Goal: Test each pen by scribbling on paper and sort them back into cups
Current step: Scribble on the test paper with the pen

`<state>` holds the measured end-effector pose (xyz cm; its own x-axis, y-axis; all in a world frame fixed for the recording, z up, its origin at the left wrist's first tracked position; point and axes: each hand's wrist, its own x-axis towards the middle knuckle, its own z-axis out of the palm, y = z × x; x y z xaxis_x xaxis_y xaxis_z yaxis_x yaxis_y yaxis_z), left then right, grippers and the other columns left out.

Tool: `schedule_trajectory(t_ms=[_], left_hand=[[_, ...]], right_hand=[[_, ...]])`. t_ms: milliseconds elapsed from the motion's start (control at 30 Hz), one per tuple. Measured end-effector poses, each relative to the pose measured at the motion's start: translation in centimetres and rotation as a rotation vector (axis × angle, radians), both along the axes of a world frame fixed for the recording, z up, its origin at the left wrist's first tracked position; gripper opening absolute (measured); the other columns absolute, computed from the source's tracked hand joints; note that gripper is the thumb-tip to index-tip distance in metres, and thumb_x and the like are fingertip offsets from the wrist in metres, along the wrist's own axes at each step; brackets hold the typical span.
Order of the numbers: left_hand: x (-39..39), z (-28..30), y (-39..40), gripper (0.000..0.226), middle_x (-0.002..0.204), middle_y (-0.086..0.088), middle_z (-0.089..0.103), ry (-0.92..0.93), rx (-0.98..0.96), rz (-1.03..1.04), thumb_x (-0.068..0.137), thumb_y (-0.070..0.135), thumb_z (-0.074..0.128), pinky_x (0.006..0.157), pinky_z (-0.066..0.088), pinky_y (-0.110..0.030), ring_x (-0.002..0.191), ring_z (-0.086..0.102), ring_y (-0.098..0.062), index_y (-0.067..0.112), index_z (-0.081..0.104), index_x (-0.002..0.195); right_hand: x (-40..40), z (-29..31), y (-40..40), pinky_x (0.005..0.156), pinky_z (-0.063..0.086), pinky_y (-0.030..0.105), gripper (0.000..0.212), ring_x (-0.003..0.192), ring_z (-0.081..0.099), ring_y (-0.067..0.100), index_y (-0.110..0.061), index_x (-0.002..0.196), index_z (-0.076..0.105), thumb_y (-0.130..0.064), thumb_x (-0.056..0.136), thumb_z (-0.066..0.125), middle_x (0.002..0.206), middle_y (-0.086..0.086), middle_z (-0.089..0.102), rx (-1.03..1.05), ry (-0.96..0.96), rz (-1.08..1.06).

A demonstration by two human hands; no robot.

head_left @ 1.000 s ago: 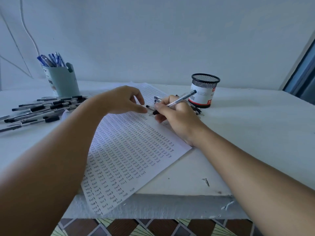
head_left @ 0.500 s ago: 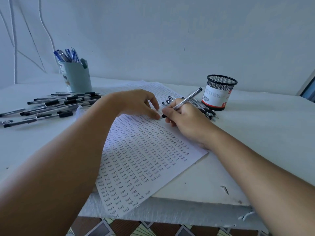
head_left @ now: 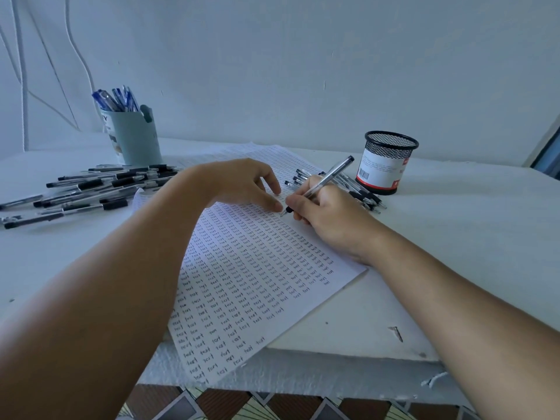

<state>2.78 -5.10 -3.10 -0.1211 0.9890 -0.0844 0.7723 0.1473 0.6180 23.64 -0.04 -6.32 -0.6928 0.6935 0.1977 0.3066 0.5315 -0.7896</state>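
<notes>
Black-capped pens (head_left: 88, 189) lie heaped at the far left, long axes running mostly left to right, before a pale cup (head_left: 135, 137) of blue pens. Rightward, the left hand (head_left: 245, 183) rests relaxed fingertips on the paper (head_left: 242, 283). Just beside it, the right hand (head_left: 327, 213) grips a pen (head_left: 327, 178), tip down-left on the sheet, barrel slanting far-right toward the mesh cup (head_left: 388, 162).

The paper (head_left: 242, 268) lies at the middle of the table (head_left: 454, 237), one corner hanging over the near edge. At ten o'clock stands a cup (head_left: 135, 137) (pens in it), a heap of pens (head_left: 91, 186) before it. At two o'clock stands the mesh cup (head_left: 386, 162), more pens (head_left: 360, 195) between it and the paper.
</notes>
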Motion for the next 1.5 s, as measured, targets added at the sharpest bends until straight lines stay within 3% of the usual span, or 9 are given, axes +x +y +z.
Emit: schedule_trajectory(t_ms=[333,500,1267,1400,1500], left_hand=[[0.01,-0.03,-0.07,0.039,0.086,0.006,0.064,-0.018,-0.003,0.001,0.076,0.044,0.087,0.071,0.04,-0.031,0.079,0.057,-0.013,0.031,0.069,0.109],[-0.08,-0.03,-0.08,0.039,0.086,0.006,0.064,-0.029,-0.004,0.002,0.075,0.044,0.087,0.071,0.039,-0.03,0.079,0.058,-0.013,0.031,0.07,0.108],[-0.15,-0.18,0.05,0.039,0.089,0.005,0.066,-0.04,-0.008,0.005,0.075,0.044,0.088,0.077,0.044,-0.032,0.083,0.06,-0.015,0.032,0.07,0.108],[-0.15,-0.18,0.02,0.039,0.089,0.005,0.066,-0.043,-0.006,0.008,0.075,0.043,0.088,0.075,0.043,-0.031,0.082,0.06,-0.014,0.032,0.07,0.108],[-0.14,-0.19,0.01,0.039,0.088,0.004,0.066,-0.054,-0.005,0.007,0.075,0.042,0.088,0.075,0.042,-0.031,0.081,0.06,-0.014,0.031,0.07,0.108]], right_hand=[[0.09,0.2,-0.12,0.068,0.04,0.025,0.018,0.062,0.056,-0.008,-0.028,0.094,0.062,-0.042,0.104,0.059,0.07,-0.02,0.067,0.042,-0.029,-0.014],[0.03,-0.06,0.17,0.074,0.046,0.029,0.017,0.068,0.059,-0.002,-0.028,0.093,0.062,-0.041,0.104,0.059,0.072,-0.017,0.068,0.0,0.017,-0.022],[0.1,0.37,-0.25,0.067,0.04,0.026,0.019,0.066,0.056,-0.001,-0.027,0.094,0.061,-0.04,0.105,0.056,0.076,-0.013,0.066,0.055,-0.023,-0.031],[-0.02,0.3,-0.29,0.073,0.045,0.029,0.017,0.072,0.06,0.002,-0.025,0.096,0.061,-0.039,0.105,0.057,0.077,-0.012,0.068,0.007,0.011,-0.033],[-0.01,0.44,-0.43,0.067,0.041,0.026,0.018,0.066,0.058,-0.002,-0.027,0.094,0.06,-0.04,0.106,0.056,0.078,-0.012,0.068,0.058,-0.03,-0.035]])
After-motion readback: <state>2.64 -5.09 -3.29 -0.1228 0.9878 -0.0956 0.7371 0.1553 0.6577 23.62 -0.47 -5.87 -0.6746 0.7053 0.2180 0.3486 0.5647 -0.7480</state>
